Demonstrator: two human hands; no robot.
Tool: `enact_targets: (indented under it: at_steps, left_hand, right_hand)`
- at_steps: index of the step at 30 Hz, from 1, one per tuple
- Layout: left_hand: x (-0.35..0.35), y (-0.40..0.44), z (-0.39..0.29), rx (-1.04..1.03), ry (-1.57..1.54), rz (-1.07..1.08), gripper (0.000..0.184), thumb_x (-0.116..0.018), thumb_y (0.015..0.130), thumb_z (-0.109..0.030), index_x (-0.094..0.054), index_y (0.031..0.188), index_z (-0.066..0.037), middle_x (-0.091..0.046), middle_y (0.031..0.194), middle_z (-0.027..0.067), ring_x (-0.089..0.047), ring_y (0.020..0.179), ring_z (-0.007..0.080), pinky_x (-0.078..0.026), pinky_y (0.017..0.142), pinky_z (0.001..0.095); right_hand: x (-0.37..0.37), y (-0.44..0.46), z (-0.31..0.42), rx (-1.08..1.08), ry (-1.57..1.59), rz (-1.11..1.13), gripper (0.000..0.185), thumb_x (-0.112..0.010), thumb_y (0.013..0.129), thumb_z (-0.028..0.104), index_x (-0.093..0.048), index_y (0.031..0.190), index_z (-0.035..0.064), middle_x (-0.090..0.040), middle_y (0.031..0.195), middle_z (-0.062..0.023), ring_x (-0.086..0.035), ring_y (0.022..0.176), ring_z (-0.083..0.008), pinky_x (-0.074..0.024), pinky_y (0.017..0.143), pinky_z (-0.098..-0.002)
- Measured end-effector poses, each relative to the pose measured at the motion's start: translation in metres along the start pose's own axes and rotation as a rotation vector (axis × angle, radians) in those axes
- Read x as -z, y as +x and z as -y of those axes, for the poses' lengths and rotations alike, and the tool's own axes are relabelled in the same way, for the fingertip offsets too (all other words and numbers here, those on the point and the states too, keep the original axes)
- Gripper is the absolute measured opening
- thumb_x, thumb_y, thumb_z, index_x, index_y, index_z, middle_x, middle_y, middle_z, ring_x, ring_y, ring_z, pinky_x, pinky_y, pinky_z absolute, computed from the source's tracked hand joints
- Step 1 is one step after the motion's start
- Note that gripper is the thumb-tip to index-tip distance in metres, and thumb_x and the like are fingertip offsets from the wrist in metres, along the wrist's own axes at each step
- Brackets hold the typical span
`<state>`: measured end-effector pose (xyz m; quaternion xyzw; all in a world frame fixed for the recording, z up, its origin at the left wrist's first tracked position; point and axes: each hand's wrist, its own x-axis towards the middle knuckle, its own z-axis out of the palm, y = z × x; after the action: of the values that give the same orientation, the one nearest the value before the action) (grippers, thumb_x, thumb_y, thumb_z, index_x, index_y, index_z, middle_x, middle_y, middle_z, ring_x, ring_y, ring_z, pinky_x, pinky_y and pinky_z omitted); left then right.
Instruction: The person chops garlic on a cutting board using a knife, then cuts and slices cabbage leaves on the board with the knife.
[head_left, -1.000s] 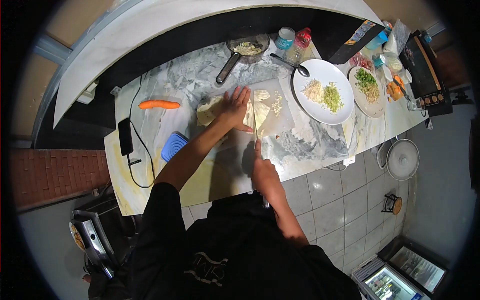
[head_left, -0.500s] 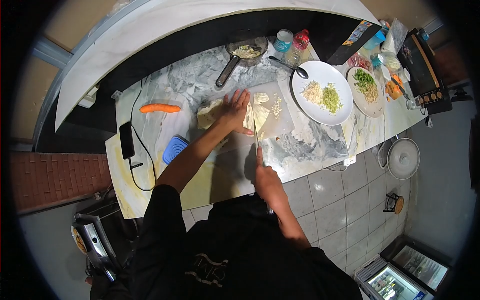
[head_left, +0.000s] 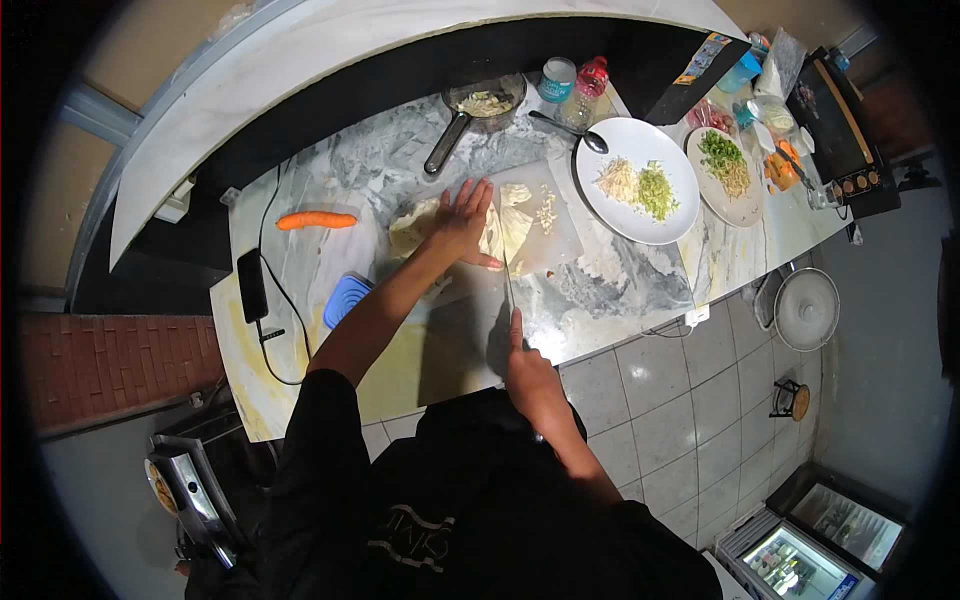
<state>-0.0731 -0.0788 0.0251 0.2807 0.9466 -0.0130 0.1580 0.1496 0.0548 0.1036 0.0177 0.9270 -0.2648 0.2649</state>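
My left hand point(head_left: 462, 225) lies flat on a piece of pale cabbage point(head_left: 412, 228), its fingers stretched out and its thumb toward the knife. In my right hand point(head_left: 533, 378) is a knife point(head_left: 510, 285), the index finger laid along it. The blade points away from me, just right of my left hand, against the cabbage. Cut cabbage leaves point(head_left: 514, 225) sit right of the blade. Small chopped bits point(head_left: 546, 212) are farther right on the translucent cutting board point(head_left: 562, 235). My right fist hides the knife's handle.
A carrot point(head_left: 316, 220), a phone point(head_left: 253, 285) with a cable and a blue ridged object point(head_left: 346, 298) lie at left. Behind stand a pan point(head_left: 447, 145) and bottles point(head_left: 588, 88). At right are a white plate point(head_left: 630, 225) with two chopped heaps, a spoon point(head_left: 572, 128) and a smaller plate point(head_left: 742, 208).
My right hand has drawn the knife slightly back toward my body. The left hand stays on the cabbage. The whole view has shifted a little.
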Motion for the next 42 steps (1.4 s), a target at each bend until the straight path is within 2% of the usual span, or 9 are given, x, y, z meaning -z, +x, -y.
enact_targets:
  at_steps: [7,9,11,16,22,25,30,33,42]
  left_hand:
    - [0.001,-0.001,-0.002,0.010,0.008,0.014,0.147,-0.077,0.046,-0.075,-0.004,0.149,0.000,-0.008,0.158,0.0151,-0.007,0.146,0.0328,-0.012,0.114,0.0568]
    - [0.005,-0.003,-0.003,0.015,0.012,0.014,0.147,-0.077,0.046,-0.075,-0.004,0.149,0.000,-0.008,0.158,0.0152,-0.007,0.146,0.0327,-0.012,0.114,0.0565]
    - [0.007,-0.006,-0.004,0.003,0.030,-0.026,0.143,-0.077,0.048,-0.074,-0.009,0.148,0.003,-0.015,0.156,0.0178,-0.012,0.145,0.0349,-0.017,0.115,0.0549]
    - [0.005,-0.003,-0.003,0.013,0.031,0.010,0.145,-0.076,0.047,-0.075,-0.006,0.149,0.002,-0.011,0.157,0.0167,-0.010,0.145,0.0335,-0.014,0.115,0.0558]
    - [0.004,-0.003,-0.002,0.023,0.030,0.019,0.149,-0.074,0.045,-0.078,-0.004,0.149,0.000,-0.008,0.158,0.0157,-0.007,0.146,0.0326,-0.010,0.115,0.0571]
    - [0.012,-0.009,-0.007,0.034,0.066,0.012,0.146,-0.075,0.046,-0.077,-0.007,0.149,0.002,-0.012,0.157,0.0163,-0.009,0.146,0.0323,-0.012,0.115,0.0558]
    - [0.017,-0.013,-0.008,0.044,0.097,0.008,0.143,-0.075,0.048,-0.075,-0.010,0.149,0.003,-0.015,0.156,0.0165,-0.012,0.145,0.0319,-0.014,0.115,0.0549]
    - [0.015,-0.012,-0.009,0.026,0.087,-0.005,0.142,-0.075,0.049,-0.075,-0.011,0.148,0.003,-0.016,0.156,0.0166,-0.013,0.145,0.0320,-0.015,0.114,0.0551]
    - [0.015,-0.010,-0.007,0.027,0.085,0.004,0.143,-0.074,0.048,-0.077,-0.011,0.148,0.004,-0.017,0.156,0.0179,-0.013,0.145,0.0332,-0.015,0.115,0.0542]
  right_hand:
    - [-0.013,0.002,-0.006,0.018,0.017,-0.052,0.086,-0.047,0.078,-0.009,0.001,0.149,-0.0001,-0.063,0.081,-0.0325,-0.064,0.076,-0.0466,-0.0507,0.069,-0.0521]
    - [-0.009,0.003,-0.004,0.009,0.011,-0.014,0.084,-0.047,0.082,-0.007,0.003,0.149,-0.0024,-0.064,0.081,-0.0283,-0.064,0.077,-0.0443,-0.0517,0.069,-0.0491]
    - [-0.008,0.008,-0.004,0.006,0.034,-0.010,0.084,-0.047,0.082,-0.007,0.003,0.148,-0.0028,-0.064,0.082,-0.0291,-0.064,0.078,-0.0448,-0.0515,0.069,-0.0494]
    - [-0.002,0.026,-0.005,0.016,0.069,-0.049,0.081,-0.046,0.082,-0.007,0.000,0.149,-0.0023,-0.063,0.086,-0.0317,-0.064,0.080,-0.0464,-0.0505,0.072,-0.0510]
    - [0.010,0.049,-0.010,0.037,0.092,-0.099,0.080,-0.049,0.082,-0.004,-0.006,0.150,0.0017,-0.063,0.088,-0.0332,-0.063,0.082,-0.0477,-0.0491,0.074,-0.0522]
    - [0.011,0.057,-0.013,0.046,0.178,-0.140,0.091,-0.056,0.077,-0.004,-0.006,0.151,0.0089,-0.061,0.078,-0.0327,-0.061,0.080,-0.0503,-0.0465,0.074,-0.0536]
    - [-0.009,0.056,-0.015,0.087,0.208,-0.191,0.092,-0.055,0.080,-0.001,0.002,0.152,0.0115,-0.060,0.078,-0.0319,-0.060,0.076,-0.0503,-0.0471,0.071,-0.0524]
    - [-0.018,0.042,-0.014,0.085,0.148,-0.182,0.084,-0.051,0.084,0.001,0.002,0.150,0.0042,-0.062,0.080,-0.0318,-0.061,0.073,-0.0496,-0.0482,0.067,-0.0540]
    - [-0.032,0.014,-0.017,0.062,0.079,-0.147,0.085,-0.050,0.083,-0.003,0.002,0.150,0.0046,-0.062,0.080,-0.0298,-0.063,0.074,-0.0457,-0.0508,0.066,-0.0508]
